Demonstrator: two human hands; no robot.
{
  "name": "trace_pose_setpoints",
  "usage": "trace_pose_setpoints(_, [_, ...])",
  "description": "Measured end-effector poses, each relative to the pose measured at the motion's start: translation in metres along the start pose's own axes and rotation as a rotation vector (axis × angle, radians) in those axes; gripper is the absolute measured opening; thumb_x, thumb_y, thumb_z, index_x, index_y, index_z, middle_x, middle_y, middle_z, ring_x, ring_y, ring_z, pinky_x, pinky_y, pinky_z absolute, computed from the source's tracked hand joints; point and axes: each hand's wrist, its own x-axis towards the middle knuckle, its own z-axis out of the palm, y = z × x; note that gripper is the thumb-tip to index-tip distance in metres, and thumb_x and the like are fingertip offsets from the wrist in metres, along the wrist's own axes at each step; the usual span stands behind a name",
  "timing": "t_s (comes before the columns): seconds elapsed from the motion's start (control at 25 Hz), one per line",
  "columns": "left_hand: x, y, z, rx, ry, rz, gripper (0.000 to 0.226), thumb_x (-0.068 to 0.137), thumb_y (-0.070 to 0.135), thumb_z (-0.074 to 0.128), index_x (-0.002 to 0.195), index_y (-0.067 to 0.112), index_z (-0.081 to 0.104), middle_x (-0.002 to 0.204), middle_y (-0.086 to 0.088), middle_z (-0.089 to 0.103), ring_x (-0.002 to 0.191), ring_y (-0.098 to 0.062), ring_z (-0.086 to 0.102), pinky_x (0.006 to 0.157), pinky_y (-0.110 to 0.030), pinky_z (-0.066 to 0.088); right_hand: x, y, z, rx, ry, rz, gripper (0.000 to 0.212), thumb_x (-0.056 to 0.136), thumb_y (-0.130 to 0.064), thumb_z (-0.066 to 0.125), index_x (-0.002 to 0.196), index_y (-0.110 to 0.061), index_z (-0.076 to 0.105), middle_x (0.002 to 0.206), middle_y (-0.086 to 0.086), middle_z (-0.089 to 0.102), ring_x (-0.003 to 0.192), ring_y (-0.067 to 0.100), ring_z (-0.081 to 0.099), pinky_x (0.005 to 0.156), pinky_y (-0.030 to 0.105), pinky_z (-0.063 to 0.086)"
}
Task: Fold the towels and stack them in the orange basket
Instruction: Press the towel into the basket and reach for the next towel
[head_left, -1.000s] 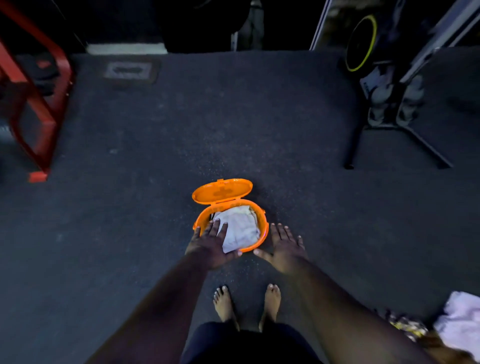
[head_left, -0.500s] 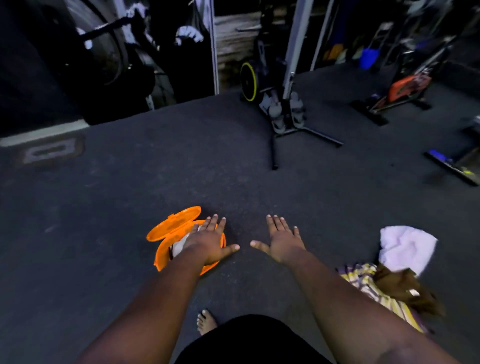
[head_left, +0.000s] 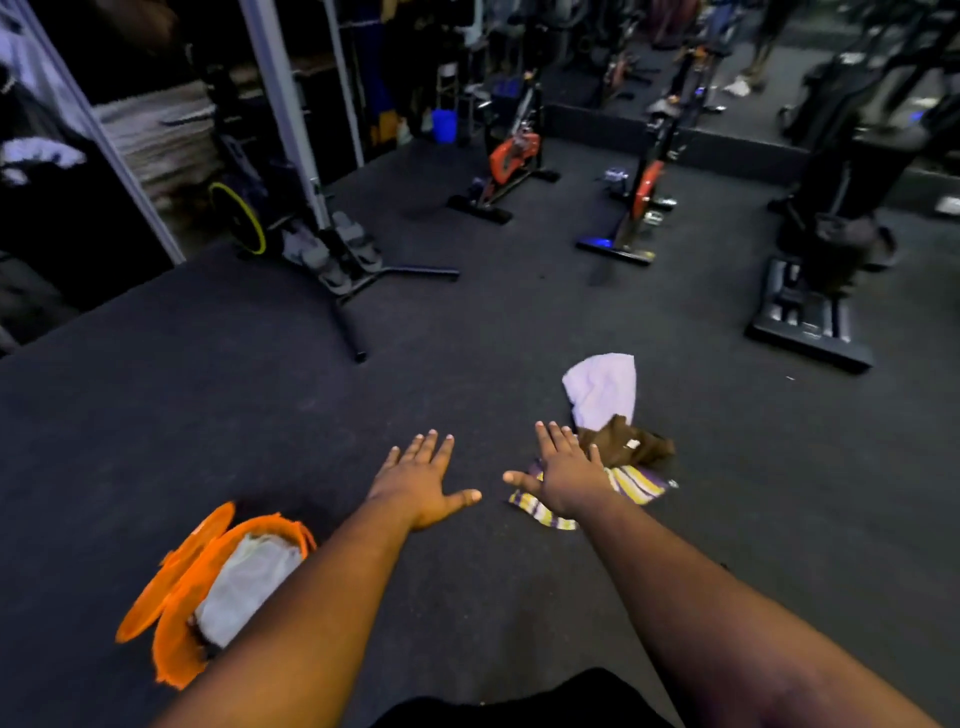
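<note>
Both bare hands reach forward over the dark speckled rubber floor (head_left: 467, 597) with fingers straight and spread, palms down, holding nothing. The left hand (head_left: 423, 480) hovers over bare floor, its thumb pointing toward the right hand (head_left: 563, 475), and the two thumbs are near each other but apart. The right hand lies over the near edge of a small heap of cloths: a crumpled yellow, white and purple striped towel (head_left: 631, 483) shows under and just right of it, a bunched brown cloth (head_left: 623, 447) with a small white tag sits just past its fingertips, and a pale lilac terry towel (head_left: 602, 387) lies beyond the brown one, touching it. Whether the right palm actually touches the striped towel cannot be told. Behind and to the left of the left hand, beside the left forearm, stands the round orange plastic basket (head_left: 176, 649) with its hinged orange lid (head_left: 176, 569) flipped open to the far side; a folded white towel (head_left: 244, 587) rests inside it. Well ahead of both hands stand exercise bikes with orange-red flywheel covers (head_left: 511, 156) and a dark weight machine (head_left: 826, 244).
</note>
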Motion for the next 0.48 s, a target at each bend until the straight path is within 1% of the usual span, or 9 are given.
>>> trace_pose_setpoints(0.08, [0.009, 0.024, -0.004, 0.025, 0.001, 0.061, 0.105, 0.088, 0.085, 0.032, 0.162, 0.025, -0.01, 0.171, -0.001, -0.012, 0.158, -0.02, -0.006, 0.128, -0.045, 0.001, -0.013, 0.026, -0.006, 0.014, 0.037, 0.053, 0.113, 0.079, -0.09, 0.031, 0.162, -0.022, -0.003, 0.17, 0.0, -0.003, 0.157, 0.019, -0.004, 0.122, 0.055, 0.004])
trace_pose_setpoints(0.16, [0.018, 0.051, -0.006, 0.056, -0.007, 0.134, 0.105, 0.088, 0.085, 0.032, 0.162, 0.025, -0.009, 0.171, -0.001, -0.011, 0.158, -0.02, -0.005, 0.127, -0.045, 0.001, -0.03, 0.051, -0.012, 0.029, 0.06, 0.12, 0.111, 0.081, -0.089, 0.034, 0.162, -0.022, -0.002, 0.17, 0.0, -0.003, 0.157, 0.019, -0.004, 0.122, 0.056, 0.005])
trace_pose_setpoints(0.28, [0.033, 0.094, -0.01, 0.104, -0.016, 0.225, 0.104, 0.088, 0.085, 0.032, 0.162, 0.025, -0.009, 0.171, -0.002, -0.011, 0.158, -0.02, -0.005, 0.127, -0.045, 0.001, -0.051, 0.092, -0.017, 0.04, 0.083, 0.212, 0.11, 0.082, -0.088, 0.034, 0.162, -0.021, -0.003, 0.17, 0.002, -0.003, 0.157, 0.021, -0.004, 0.123, 0.056, 0.004])
trace_pose_setpoints(0.48, [0.058, 0.157, -0.013, 0.141, -0.054, 0.294, 0.103, 0.089, 0.084, 0.031, 0.162, 0.025, -0.009, 0.171, -0.003, -0.012, 0.158, -0.022, -0.005, 0.127, -0.047, 0.002, -0.056, 0.151, -0.026, 0.071, 0.075, 0.284, 0.111, 0.081, -0.09, 0.033, 0.162, -0.023, -0.004, 0.17, 0.002, -0.006, 0.156, 0.02, -0.006, 0.123, 0.056, 0.001])
